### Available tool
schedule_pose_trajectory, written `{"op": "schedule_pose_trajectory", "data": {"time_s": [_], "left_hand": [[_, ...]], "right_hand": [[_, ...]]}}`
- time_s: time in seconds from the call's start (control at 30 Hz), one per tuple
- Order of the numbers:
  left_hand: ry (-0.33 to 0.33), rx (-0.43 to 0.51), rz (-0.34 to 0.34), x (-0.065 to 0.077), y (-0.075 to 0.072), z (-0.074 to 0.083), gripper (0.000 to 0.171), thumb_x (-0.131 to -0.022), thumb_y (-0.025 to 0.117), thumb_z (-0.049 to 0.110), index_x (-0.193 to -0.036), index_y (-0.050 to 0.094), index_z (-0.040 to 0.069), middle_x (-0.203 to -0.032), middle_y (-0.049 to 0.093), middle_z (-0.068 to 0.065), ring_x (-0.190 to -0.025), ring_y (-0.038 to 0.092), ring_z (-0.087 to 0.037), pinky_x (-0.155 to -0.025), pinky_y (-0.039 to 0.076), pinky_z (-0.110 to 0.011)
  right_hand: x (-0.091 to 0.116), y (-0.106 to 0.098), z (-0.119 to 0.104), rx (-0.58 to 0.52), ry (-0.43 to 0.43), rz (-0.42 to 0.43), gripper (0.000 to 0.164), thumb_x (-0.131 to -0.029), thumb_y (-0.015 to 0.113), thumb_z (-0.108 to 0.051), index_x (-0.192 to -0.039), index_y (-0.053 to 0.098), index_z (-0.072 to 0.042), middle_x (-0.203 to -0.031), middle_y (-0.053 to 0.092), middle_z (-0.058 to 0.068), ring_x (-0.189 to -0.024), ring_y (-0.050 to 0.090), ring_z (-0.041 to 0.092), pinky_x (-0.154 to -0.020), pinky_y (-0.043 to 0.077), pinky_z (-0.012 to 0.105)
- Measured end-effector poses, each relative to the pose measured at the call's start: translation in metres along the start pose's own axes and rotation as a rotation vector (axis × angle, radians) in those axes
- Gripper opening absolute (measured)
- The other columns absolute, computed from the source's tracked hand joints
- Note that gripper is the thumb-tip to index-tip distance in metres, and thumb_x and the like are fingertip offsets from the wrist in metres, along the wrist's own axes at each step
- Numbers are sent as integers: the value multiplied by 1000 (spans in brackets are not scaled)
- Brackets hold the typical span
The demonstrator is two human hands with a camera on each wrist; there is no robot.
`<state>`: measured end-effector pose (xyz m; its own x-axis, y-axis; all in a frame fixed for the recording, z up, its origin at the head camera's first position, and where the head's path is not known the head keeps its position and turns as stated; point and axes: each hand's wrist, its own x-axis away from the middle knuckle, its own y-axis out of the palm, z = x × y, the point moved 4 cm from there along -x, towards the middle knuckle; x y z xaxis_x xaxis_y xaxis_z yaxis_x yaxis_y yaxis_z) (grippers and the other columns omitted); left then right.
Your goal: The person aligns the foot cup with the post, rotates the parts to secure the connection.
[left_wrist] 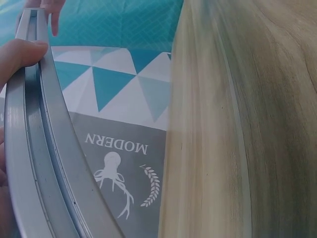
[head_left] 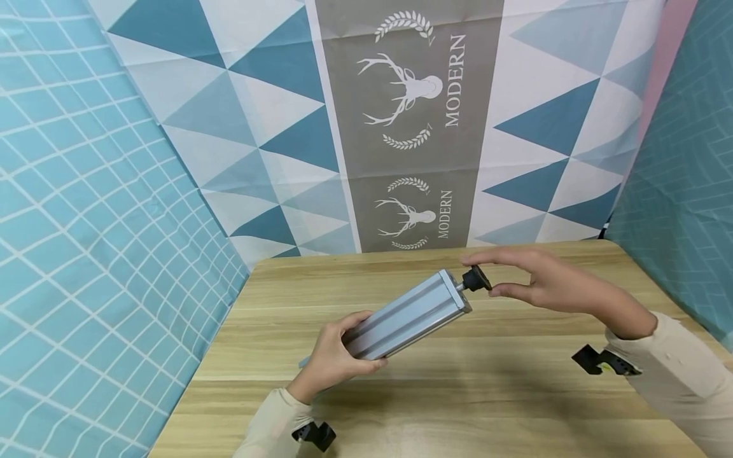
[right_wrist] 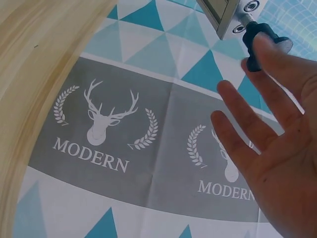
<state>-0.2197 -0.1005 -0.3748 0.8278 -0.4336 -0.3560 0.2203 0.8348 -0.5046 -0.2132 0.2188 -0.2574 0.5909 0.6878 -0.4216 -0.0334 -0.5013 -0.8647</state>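
A long silver-grey aluminium profile (head_left: 406, 315) with lengthwise grooves is held tilted above the table, its right end higher. My left hand (head_left: 335, 350) grips it near its lower left end, and in the left wrist view the thumb (left_wrist: 25, 54) presses on the grooved face. From the end plate (right_wrist: 235, 17) sticks out a threaded rod carrying a black lobed knob (head_left: 475, 278). My right hand (head_left: 544, 283) pinches this knob (right_wrist: 253, 49) between thumb and index finger, while the other fingers stay spread. The left palm is hidden behind the profile.
A wood-grain table (head_left: 458, 394) lies below both hands. Behind it hangs a patterned cloth (head_left: 412, 159) with deer heads and triangles. Blue checked cloth (head_left: 86, 222) borders the left side, and teal cloth (head_left: 681, 191) the right. Black mounts (head_left: 607, 361) sit on both wrists.
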Motion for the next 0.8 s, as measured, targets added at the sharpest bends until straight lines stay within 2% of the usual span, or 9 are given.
{"op": "schedule_pose_trajectory", "data": {"time_s": [0.17, 0.23, 0.33, 0.43, 0.5, 0.6, 0.67, 0.73, 0.8], "left_hand": [[16, 15, -1, 0, 1, -6, 68, -65, 89, 20, -127, 60, 15, -116, 66, -3, -93, 63, -15, -78, 51, -29], [11, 8, 1, 0, 1, -6, 68, -65, 89, 19, -127, 60, 15, -116, 66, -3, -93, 63, -15, -78, 51, -29], [-9, -12, 1, 0, 1, -5, 68, -65, 88, 15, -127, 60, 12, -115, 67, -5, -93, 64, -16, -78, 51, -28], [-18, -14, -2, 1, -2, 6, 65, -65, 87, 12, -125, 61, 8, -113, 67, -7, -92, 64, -16, -78, 51, -28], [-16, -7, -1, 2, -4, 15, 63, -66, 86, 9, -124, 61, 6, -112, 68, -9, -91, 64, -16, -77, 51, -29], [0, 3, 8, 3, -9, 26, 61, -66, 85, 8, -123, 62, 4, -111, 68, -10, -90, 63, -15, -76, 51, -29], [8, 1, 13, 3, -10, 28, 61, -66, 85, 8, -122, 63, 4, -110, 68, -10, -90, 63, -15, -75, 51, -29], [13, -4, 17, 3, -12, 30, 61, -66, 85, 8, -122, 63, 4, -110, 68, -10, -89, 63, -14, -75, 51, -29], [12, -10, 19, 3, -12, 29, 62, -66, 85, 7, -123, 62, 4, -110, 68, -10, -89, 63, -14, -75, 51, -29]], "right_hand": [[1, 4, 6, 9, 174, 11, 34, -87, 71, -23, -119, 66, -12, -114, 68, 0, -104, 65, 20, -79, 53, 39], [0, 7, 7, 13, 227, 20, 21, -91, 66, -27, -108, 69, -15, -104, 70, -4, -96, 66, 16, -74, 53, 38], [-2, 11, 8, 12, 242, 37, 8, -95, 60, -26, -93, 68, -21, -90, 70, -11, -86, 66, 12, -69, 51, 34], [-3, 13, 8, 4, 228, 32, 13, -97, 56, -23, -93, 68, -21, -88, 69, -12, -81, 65, 10, -67, 50, 33], [-2, 13, 7, -20, 228, 6, 17, -97, 56, -23, -108, 67, -18, -97, 70, -8, -86, 65, 13, -71, 52, 36], [-1, 13, 6, -66, 225, -38, 46, -93, 63, -27, -137, 52, -18, -123, 63, 1, -106, 63, 21, -81, 51, 48], [-1, 12, 5, -70, 192, -48, 63, -89, 69, -27, -146, 40, -23, -135, 55, 4, -114, 59, 25, -84, 49, 52], [-2, 11, 3, -49, 124, -33, 73, -84, 74, -22, -147, 38, -24, -141, 50, 4, -117, 57, 25, -86, 50, 47], [-4, 10, 1, -7, 34, 4, 76, -80, 77, -11, -146, 41, -21, -141, 50, 4, -118, 56, 20, -91, 48, 34]]}}
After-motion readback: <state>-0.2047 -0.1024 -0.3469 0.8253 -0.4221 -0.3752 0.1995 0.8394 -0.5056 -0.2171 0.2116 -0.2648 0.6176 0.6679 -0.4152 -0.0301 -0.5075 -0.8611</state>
